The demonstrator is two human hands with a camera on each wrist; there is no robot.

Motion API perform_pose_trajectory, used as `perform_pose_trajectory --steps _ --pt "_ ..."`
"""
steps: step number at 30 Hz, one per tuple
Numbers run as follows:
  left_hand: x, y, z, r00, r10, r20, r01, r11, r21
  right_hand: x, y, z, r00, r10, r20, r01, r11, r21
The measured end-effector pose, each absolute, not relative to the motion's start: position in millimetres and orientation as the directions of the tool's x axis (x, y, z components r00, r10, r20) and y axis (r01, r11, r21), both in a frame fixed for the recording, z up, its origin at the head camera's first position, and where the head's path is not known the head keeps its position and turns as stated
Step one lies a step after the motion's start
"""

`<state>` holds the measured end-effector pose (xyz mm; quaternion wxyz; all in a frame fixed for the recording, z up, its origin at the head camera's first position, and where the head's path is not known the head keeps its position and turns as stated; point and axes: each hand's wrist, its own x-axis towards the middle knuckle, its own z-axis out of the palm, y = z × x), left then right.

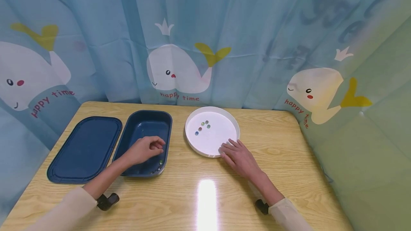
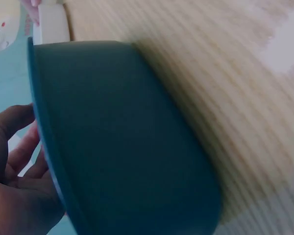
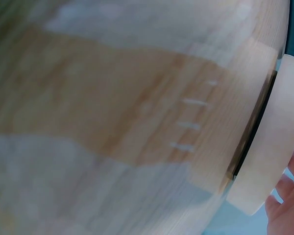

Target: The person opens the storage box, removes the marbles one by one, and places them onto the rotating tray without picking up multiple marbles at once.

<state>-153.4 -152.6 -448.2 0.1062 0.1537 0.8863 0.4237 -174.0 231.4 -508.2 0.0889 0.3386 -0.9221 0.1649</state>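
My left hand [image 1: 146,149] is over the deep blue bin [image 1: 168,120], its fingers loosely bent and nothing visible between them. In the left wrist view the thumb and fingers [image 2: 24,152] show apart behind the bin's rim. Several small marbles [image 1: 161,162] lie in the bin's near right corner. My right hand [image 1: 240,158] rests at the near right rim of a round white tray [image 1: 221,136], fingers fairly straight over the edge. Several coloured glass marbles [image 1: 202,124] sit in the tray's left half. In the right wrist view the tray's wall [image 3: 269,142] partly hides the fingers.
A flat blue lid [image 1: 85,149] lies left of the bin on the wooden table [image 1: 273,134]. A blue curtain with whale prints [image 1: 179,68] hangs along the table's back edge and sides. Bright light reflects off the front of the table.
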Motion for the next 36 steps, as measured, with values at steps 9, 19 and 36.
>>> perform_pose_trajectory --steps 9,19,36 --pt "-150 -153 -459 -0.902 0.416 -0.117 0.19 0.624 0.758 -173 231 -508 -0.755 -0.592 0.281 -0.653 0.713 -0.255" --pt "-147 -155 -468 -0.886 0.418 -0.202 0.129 0.638 0.759 -173 232 -508 -0.754 -0.596 0.276 -0.655 0.715 -0.245" --pt "-147 -156 -478 -0.878 0.455 -0.15 0.211 0.648 0.732 -173 231 -508 -0.748 -0.602 0.28 -0.66 0.718 -0.218"
